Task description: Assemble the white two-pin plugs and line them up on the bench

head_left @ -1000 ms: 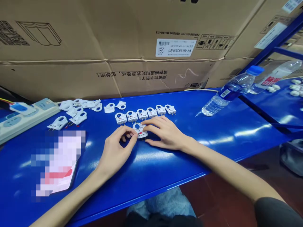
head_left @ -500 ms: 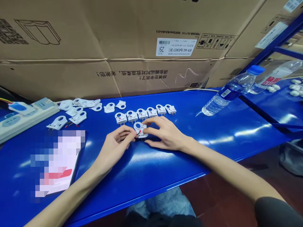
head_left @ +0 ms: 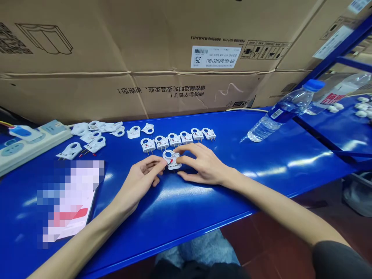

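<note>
A small white plug part with a ring hole and a red mark (head_left: 171, 159) lies on the blue table (head_left: 261, 162) between my two hands. My right hand (head_left: 200, 164) rests on the table, its fingers curled and pinching the part's right side. My left hand (head_left: 139, 184) lies palm up to the left, its fingertips gathered against the part's left edge. Just behind stands a row of several like white plug parts (head_left: 178, 140) with metal prongs pointing towards me.
A loose heap of white plug shells (head_left: 93, 135) lies at the back left, beside a power strip (head_left: 23, 145). A blurred-out flat item (head_left: 69, 201) sits front left. A water bottle (head_left: 283, 112) lies at the right. Cardboard boxes (head_left: 162, 58) wall the back.
My left hand has turned palm up and drawn its fingers together at the part's left edge. The right hand has hardly moved.
</note>
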`<state>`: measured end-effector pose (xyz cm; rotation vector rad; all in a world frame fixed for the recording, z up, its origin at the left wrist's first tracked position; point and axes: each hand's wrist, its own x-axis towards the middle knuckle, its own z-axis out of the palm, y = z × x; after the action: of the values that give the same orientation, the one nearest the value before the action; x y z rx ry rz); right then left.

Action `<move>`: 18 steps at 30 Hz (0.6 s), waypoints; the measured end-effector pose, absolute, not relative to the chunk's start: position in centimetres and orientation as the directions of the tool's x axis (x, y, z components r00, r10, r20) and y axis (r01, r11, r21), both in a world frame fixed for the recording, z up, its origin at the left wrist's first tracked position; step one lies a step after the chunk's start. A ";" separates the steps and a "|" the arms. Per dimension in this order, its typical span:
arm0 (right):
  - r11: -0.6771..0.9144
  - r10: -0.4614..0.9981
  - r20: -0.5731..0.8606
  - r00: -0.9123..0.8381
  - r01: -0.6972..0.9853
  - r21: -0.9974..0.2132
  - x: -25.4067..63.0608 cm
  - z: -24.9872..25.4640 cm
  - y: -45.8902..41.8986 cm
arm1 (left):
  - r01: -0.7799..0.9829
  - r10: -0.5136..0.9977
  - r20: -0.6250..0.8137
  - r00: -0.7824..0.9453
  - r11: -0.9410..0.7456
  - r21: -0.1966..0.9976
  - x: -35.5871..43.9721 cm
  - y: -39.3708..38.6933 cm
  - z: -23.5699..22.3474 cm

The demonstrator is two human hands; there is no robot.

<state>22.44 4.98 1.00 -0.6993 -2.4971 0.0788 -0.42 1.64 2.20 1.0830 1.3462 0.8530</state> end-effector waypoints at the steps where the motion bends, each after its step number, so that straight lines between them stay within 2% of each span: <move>1: 0.864 0.495 0.491 -0.717 0.466 -0.190 22.4 1.0 5.0 | 0.111 0.944 -0.321 0.081 0.312 0.944 -0.4 1.6 2.2; 14: 0.860 0.504 0.506 -0.700 0.465 -0.211 22.4 1.0 5.1 | 0.049 0.936 -0.343 0.077 0.340 0.939 -0.3 1.5 2.6; 18: 0.864 0.491 0.513 -0.704 0.469 -0.182 22.4 1.0 5.0 | 0.044 0.941 -0.331 0.077 0.328 0.944 -0.2 1.5 2.7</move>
<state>22.36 5.03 1.01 -0.6959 -2.4703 0.0507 -0.18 1.49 2.68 1.0181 1.3100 0.8858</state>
